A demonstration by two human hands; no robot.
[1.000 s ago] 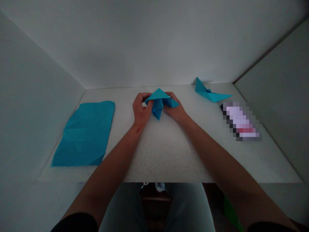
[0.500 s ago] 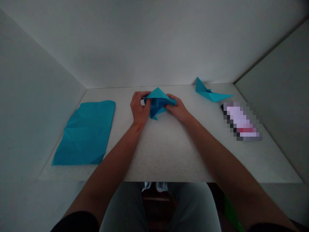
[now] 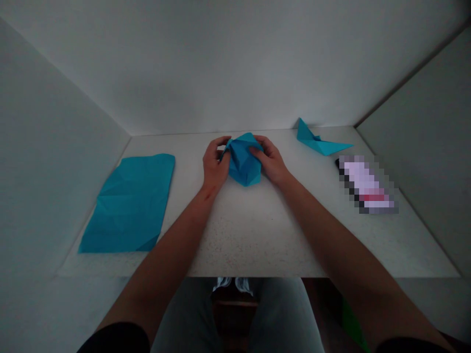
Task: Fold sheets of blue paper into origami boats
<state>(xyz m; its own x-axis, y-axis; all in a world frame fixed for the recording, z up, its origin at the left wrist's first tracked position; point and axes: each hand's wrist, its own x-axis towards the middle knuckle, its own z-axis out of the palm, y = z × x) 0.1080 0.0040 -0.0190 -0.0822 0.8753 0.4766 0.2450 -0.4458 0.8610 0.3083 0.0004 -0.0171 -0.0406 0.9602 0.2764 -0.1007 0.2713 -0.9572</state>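
Paper [image 3: 244,164] pinched by left hand [image 3: 216,164] at its nine o'clock, right hand [image 3: 274,164] at three (long axis unclear).

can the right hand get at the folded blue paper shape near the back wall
Probably yes: nothing visible blocks the way from the right hand to the folded shape, though that hand is occupied gripping the held paper.

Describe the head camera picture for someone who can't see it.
A person's left hand and right hand hold a folded blue paper at a pale table. A creased blue sheet lies at left; at right are a boat-like paper shape and a pixelated object.
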